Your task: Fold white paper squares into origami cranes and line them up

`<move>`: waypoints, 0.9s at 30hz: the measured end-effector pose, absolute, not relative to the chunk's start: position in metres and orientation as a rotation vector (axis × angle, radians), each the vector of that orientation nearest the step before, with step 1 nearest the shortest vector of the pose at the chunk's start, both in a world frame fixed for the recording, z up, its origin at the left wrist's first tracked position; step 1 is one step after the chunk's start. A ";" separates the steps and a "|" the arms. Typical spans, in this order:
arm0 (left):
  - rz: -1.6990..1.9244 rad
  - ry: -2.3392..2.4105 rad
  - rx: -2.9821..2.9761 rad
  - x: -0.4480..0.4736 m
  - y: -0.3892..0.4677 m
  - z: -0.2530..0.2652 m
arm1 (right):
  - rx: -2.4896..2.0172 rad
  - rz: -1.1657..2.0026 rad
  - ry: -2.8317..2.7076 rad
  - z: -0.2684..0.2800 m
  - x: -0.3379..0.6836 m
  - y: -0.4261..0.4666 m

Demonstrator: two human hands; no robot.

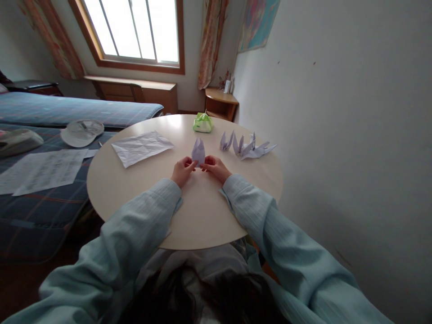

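A partly folded piece of white paper (198, 152) with two upright points is held up over the near middle of the round table. My left hand (183, 170) pinches its lower left edge, and my right hand (216, 168) pinches the lower right edge. Both thumbs lie toward me; the other fingertips are partly hidden behind the paper. Several folded paper cranes (248, 146) stand in a cluster on the table to the right of my hands. A creased, unfolded paper sheet (142, 147) lies flat to the left.
The round table (202, 220) stands close to the white wall on the right. A green tissue pack (203, 123) sits near its far edge. On the bed to the left are a white cap (82, 132) and printed sheets (47, 170).
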State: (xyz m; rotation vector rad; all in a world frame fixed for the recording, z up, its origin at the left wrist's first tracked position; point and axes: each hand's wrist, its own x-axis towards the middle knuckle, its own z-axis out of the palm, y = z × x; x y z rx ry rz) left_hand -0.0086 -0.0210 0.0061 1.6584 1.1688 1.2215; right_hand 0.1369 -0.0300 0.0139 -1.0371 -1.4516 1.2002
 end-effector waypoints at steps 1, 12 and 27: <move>1.222 1.171 1.657 -0.009 -0.021 0.006 | -1.037 1.197 -1.456 0.014 0.137 -0.030; 1.214 1.148 1.659 -0.008 -0.021 0.007 | -1.037 1.155 -1.445 0.010 0.138 -0.025; 1.206 1.135 1.652 -0.008 -0.023 0.008 | -1.077 1.078 -1.391 0.009 0.138 -0.024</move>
